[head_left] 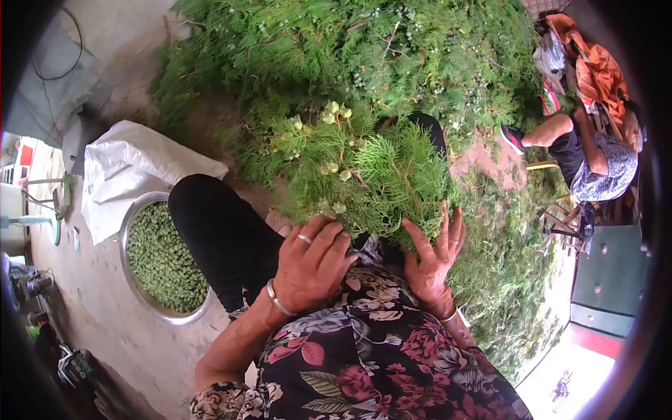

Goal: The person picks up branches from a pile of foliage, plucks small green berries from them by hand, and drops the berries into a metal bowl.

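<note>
A leafy green branch [399, 175] with pale green seed cones lies across my lap. At its lower left edge is my left hand [315, 262], its fingers curled together, with a ring and a silver bracelet; what its fingertips hold is hidden. My right hand [435, 259] rests at the branch's lower right, fingers spread and touching the foliage. Left of my knee, a round metal basin [126, 262] holds many small green cones [168, 259].
A large heap of cut branches [350, 56] lies in front. More foliage [497, 259] covers the ground at right. A white sack [140, 168] lies behind the basin. Another person [605, 164] sits at the right, near orange cloth [595, 70] and a green cabinet [609, 273].
</note>
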Available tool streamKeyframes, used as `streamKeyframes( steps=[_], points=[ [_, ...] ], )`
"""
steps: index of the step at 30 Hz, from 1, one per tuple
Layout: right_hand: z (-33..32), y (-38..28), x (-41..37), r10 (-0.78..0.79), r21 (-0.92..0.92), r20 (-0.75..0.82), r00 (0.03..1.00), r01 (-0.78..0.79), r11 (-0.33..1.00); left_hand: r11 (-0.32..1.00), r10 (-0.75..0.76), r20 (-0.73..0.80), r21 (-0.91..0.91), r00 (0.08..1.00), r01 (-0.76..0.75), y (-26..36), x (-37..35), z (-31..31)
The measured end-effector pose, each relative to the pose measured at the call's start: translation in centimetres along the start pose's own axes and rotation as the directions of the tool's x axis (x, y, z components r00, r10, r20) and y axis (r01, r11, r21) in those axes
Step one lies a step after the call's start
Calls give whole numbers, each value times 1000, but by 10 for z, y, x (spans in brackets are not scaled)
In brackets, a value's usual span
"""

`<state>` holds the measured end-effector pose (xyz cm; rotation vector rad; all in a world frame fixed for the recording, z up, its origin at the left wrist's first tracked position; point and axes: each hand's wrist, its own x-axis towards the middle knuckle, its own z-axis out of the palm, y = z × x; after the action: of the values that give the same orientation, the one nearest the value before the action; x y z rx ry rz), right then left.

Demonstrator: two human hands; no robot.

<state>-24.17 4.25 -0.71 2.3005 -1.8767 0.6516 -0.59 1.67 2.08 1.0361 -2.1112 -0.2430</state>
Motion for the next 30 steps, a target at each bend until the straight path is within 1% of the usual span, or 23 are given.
streamKeyframes(
  steps=[1, 3, 4, 5, 7, 8, 9, 11, 12, 13, 15, 16, 17, 19, 20, 22, 23, 25, 26, 28, 29, 30],
  points=[
    [0, 0, -1, -4, 5, 1, 1000, 4, 1000, 1000, -4, -1, 5, 1000, 4, -2, -1, -1],
    [1, 0, -2, -10, -19, -3, 1000, 10, 1000, 981, -91, -101, -178, 991, 71, -6, -2, -5],
    [3, 0, -3, -12, -35, -6, 1000, 11, 999, 965, -160, -101, -224, 982, 134, -8, -1, -9],
    [3, -1, -3, -12, -29, -4, 1000, 12, 1000, 966, -163, -98, -220, 982, 138, -10, 0, -10],
    [2, -3, -2, 19, -35, 9, 1000, -19, 999, 935, -318, -175, -221, 932, 278, -16, 4, -10],
    [3, -3, -2, 20, -36, 3, 1000, -20, 999, 934, -347, -158, -152, 925, 324, -20, 6, -11],
    [3, -3, -2, 18, -34, 1, 1000, -18, 999, 934, -346, -161, -149, 925, 323, -22, 10, -11],
    [2, -3, -2, 17, -36, 8, 1000, -17, 999, 905, -422, -46, -75, 905, 418, -24, 19, -10],
    [2, -3, -2, 16, -35, 6, 1000, -16, 999, 906, -418, -11, -74, 908, 416, -28, 20, -4],
    [2, -4, -2, 18, -30, 14, 1000, -17, 999, 907, -417, -13, -72, 909, 415, -29, 20, 0],
    [1, -4, -1, 21, -25, 21, 1000, -20, 999, 885, -453, 147, -48, 879, 463, -29, 22, 5],
    [1, -4, -1, 16, -24, 18, 1000, -15, 1000, 866, -480, 179, -59, 859, 497, -27, 23, 7],
    [1, -3, -1, 12, -24, 16, 1000, -12, 1000, 867, -477, 181, -60, 860, 494, -25, 22, 9],
    [1, -3, -2, 23, -20, 16, 1000, -22, 1000, 854, -488, 139, -130, 862, 505, -25, 16, 15],
    [1, -4, -3, 29, -13, 17, 999, -29, 1000, 854, -487, 139, -131, 862, 504, -26, 14, 16],
    [4, -2, -4, 31, -11, 3, 1000, -31, 999, 781, -538, 104, -312, 837, 541, -29, 10, 17],
    [4, -2, -4, 32, -8, -11, 999, -32, 999, 781, -539, 103, -311, 836, 542, -30, 9, 18],
    [3, -2, -4, 35, -3, -7, 999, -35, 999, 833, -499, 21, -266, 867, 486, -28, 9, 23],
    [3, -3, -4, 40, 0, -5, 999, -40, 999, 833, -499, 20, -265, 866, 486, -26, 10, 26],
    [3, -3, -4, 40, 0, -7, 999, -40, 999, 822, -537, -8, -230, 844, 521, -22, 10, 33],
    [3, -2, -4, 42, -1, -8, 999, -42, 999, 822, -537, -8, -231, 844, 521, -22, 9, 35],
    [2, -2, -4, 43, -3, -8, 999, -43, 999, 791, -578, -16, -260, 816, 554, -22, 8, 37]
  ],
)
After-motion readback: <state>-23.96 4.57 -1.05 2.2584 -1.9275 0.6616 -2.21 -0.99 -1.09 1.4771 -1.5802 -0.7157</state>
